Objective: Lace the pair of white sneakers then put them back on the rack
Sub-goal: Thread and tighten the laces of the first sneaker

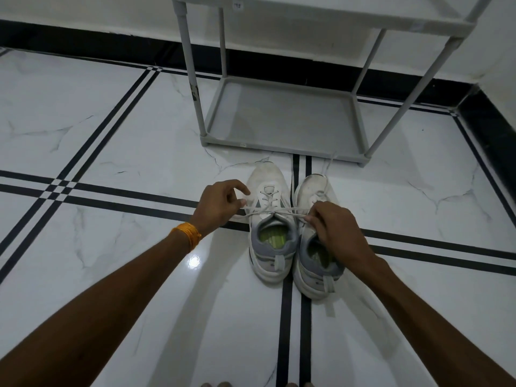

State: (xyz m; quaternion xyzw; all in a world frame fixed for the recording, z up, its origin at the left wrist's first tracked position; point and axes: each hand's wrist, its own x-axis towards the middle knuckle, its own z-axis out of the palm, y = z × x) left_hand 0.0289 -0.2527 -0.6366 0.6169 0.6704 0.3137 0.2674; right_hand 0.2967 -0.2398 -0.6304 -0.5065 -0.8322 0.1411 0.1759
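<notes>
Two white sneakers with grey collars stand side by side on the floor, toes pointing away from me. The left sneaker (270, 224) has its white lace (275, 210) threaded through the eyelets and pulled out to both sides. My left hand (220, 203) pinches the lace's left end. My right hand (333, 227) pinches the right end and covers part of the right sneaker (312, 263). A loose lace (329, 164) trails from the right sneaker's toe toward the grey rack (282, 148).
The rack stands against the wall just beyond the sneakers, with a bare lower shelf (282, 115) and an upper shelf (321, 18). The floor is white marble tile with black stripes. An orange band (187, 233) circles my left wrist.
</notes>
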